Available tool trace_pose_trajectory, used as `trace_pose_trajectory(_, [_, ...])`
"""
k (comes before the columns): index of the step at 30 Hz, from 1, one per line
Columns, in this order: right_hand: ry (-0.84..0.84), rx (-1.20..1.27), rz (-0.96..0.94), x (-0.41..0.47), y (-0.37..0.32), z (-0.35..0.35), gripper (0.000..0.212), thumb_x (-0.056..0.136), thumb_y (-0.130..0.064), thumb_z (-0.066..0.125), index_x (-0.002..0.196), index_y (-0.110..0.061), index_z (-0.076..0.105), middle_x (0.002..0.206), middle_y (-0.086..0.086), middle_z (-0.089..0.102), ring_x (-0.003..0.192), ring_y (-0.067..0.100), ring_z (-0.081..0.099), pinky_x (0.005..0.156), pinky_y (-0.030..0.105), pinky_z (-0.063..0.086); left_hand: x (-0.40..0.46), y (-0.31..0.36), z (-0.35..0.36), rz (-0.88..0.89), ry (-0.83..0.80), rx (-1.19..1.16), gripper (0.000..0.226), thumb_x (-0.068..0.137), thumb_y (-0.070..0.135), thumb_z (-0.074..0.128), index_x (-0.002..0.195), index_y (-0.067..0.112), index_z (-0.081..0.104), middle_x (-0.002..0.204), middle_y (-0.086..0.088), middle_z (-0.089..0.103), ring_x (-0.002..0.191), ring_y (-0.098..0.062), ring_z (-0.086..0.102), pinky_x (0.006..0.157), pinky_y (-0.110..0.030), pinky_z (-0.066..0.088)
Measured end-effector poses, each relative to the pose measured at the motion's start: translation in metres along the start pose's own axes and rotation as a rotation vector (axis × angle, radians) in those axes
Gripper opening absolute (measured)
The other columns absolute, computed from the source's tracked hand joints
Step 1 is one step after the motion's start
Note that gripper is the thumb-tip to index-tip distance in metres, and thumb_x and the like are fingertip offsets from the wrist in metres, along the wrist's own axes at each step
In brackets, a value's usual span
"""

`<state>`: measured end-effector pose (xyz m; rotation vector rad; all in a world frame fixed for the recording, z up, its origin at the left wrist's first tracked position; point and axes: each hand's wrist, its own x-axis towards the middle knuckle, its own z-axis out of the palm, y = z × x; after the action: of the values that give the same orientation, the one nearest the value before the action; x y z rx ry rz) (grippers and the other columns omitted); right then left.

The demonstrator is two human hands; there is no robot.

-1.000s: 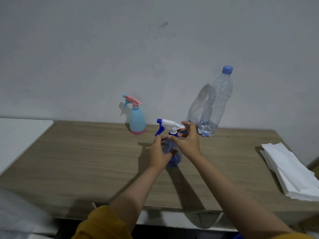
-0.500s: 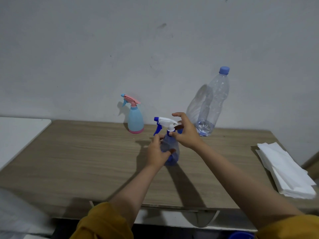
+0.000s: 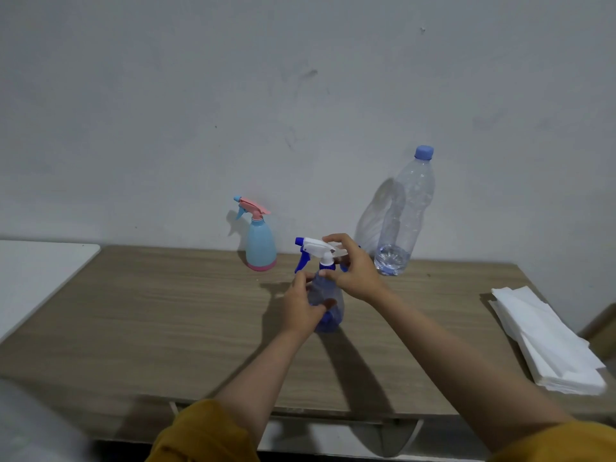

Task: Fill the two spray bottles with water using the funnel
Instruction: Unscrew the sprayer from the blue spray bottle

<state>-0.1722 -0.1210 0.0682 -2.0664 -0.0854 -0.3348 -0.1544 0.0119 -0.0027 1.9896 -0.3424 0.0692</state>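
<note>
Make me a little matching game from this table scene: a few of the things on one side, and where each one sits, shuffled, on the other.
Things:
1. blue spray bottle
2. pink and blue spray bottle
3. clear water bottle
4. white paper towels

Places:
A. stacked at the table's right edge
B. held in both hands, mid-table
C. against the wall, right of the hands, blue cap on
D. against the wall, left of the hands

Pairs: 1-B, 2-D, 3-C, 4-A

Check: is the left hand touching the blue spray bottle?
Touching. Head view shows the left hand gripping the blue spray bottle, fingers wrapped round its body.
</note>
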Motion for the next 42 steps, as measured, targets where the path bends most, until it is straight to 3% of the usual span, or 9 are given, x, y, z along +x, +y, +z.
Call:
trace_pose_trajectory(6, [0.127,-0.069,-0.012,0.0,0.006,0.008,0.049,0.073,-0.009,0.079,0.115,-0.025,0.056,0.096,0.001,0.065,0.077,0.018,0.065,0.067,0.026,0.056,0.0,-0.004,0.0,0.005,0.006,-0.001,0.052,0.069,0.019,0.083,0.11,0.021,0.05,0.112,0.004,0.063,0.104,-0.01,0.06,0.07,-0.006,0.044])
trace_pose_trajectory(11, [0.054,-0.038,-0.02,-0.001,0.008,0.005,0.05,0.078,0.0,0.07,0.119,-0.025,0.054,0.104,-0.002,0.063,0.088,0.015,0.065,0.073,0.018,0.054,0.001,-0.006,0.002,0.01,0.009,-0.008,0.053,0.07,0.018,0.082,0.112,0.021,0.05,0.114,0.002,0.063,0.106,-0.011,0.06,0.079,-0.015,0.049])
trace_pose_trajectory(16, [0.102,-0.066,-0.031,-0.002,0.01,0.008,0.053,0.074,-0.009,0.078,0.119,-0.026,0.055,0.099,-0.004,0.064,0.084,0.01,0.064,0.07,0.015,0.052,0.001,-0.005,0.002,0.017,0.0,-0.008,0.052,0.07,0.017,0.082,0.113,0.02,0.051,0.115,0.004,0.063,0.107,-0.01,0.059,0.076,-0.008,0.045])
trace_pose_trajectory(21, [0.041,-0.073,-0.015,0.0,0.003,0.005,0.05,0.078,0.002,0.069,0.117,-0.025,0.053,0.103,-0.003,0.061,0.086,0.008,0.062,0.074,0.022,0.055,0.0,-0.005,-0.001,0.027,0.0,0.013,0.05,0.071,0.017,0.081,0.112,0.018,0.051,0.113,0.003,0.062,0.104,-0.009,0.058,0.072,-0.006,0.043])
trace_pose_trajectory(26, [-0.05,-0.047,0.03,0.005,-0.005,-0.002,0.051,0.079,0.014,0.055,0.11,-0.026,0.05,0.093,-0.004,0.057,0.067,0.001,0.054,0.063,0.025,0.048,0.0,-0.005,0.0,0.015,-0.007,-0.008,0.053,0.069,0.019,0.083,0.111,0.022,0.05,0.113,0.007,0.06,0.106,-0.009,0.057,0.079,-0.012,0.046])
trace_pose_trajectory(29, [-0.055,-0.005,0.032,0.011,-0.011,-0.007,0.052,0.079,0.014,0.052,0.109,-0.027,0.05,0.096,0.009,0.062,0.074,0.012,0.058,0.064,0.031,0.048,-0.001,-0.004,-0.001,0.001,-0.019,-0.008,0.053,0.069,0.02,0.083,0.11,0.021,0.05,0.114,0.006,0.06,0.107,-0.008,0.056,0.078,-0.012,0.044])
trace_pose_trajectory(31, [-0.031,0.027,0.036,0.016,-0.018,-0.011,0.051,0.08,0.012,0.054,0.114,-0.025,0.05,0.098,0.012,0.063,0.078,0.014,0.061,0.067,0.031,0.052,-0.001,-0.003,-0.002,-0.008,-0.019,0.0,0.052,0.069,0.019,0.083,0.11,0.021,0.05,0.114,0.006,0.061,0.105,-0.008,0.056,0.074,-0.008,0.041])
trace_pose_trajectory(35, [0.047,0.071,0.01,0.023,-0.036,-0.029,0.048,0.084,0.002,0.064,0.122,-0.023,0.05,0.088,-0.006,0.062,0.074,-0.002,0.062,0.071,0.021,0.054,-0.003,0.0,-0.004,-0.009,-0.022,0.024,0.052,0.071,0.019,0.082,0.112,0.019,0.051,0.108,0.012,0.055,0.102,-0.006,0.055,0.065,-0.002,0.037])
trace_pose_trajectory(42, [0.305,0.111,-0.117,0.035,-0.077,-0.097,0.048,0.081,-0.009,0.072,0.12,-0.028,0.052,0.093,-0.002,0.063,0.079,0.01,0.065,0.076,0.022,0.055,-0.005,0.001,-0.005,-0.02,-0.006,0.021,0.054,0.069,0.022,0.084,0.114,0.018,0.054,0.107,0.009,0.061,0.093,-0.003,0.054,0.065,0.004,0.036])
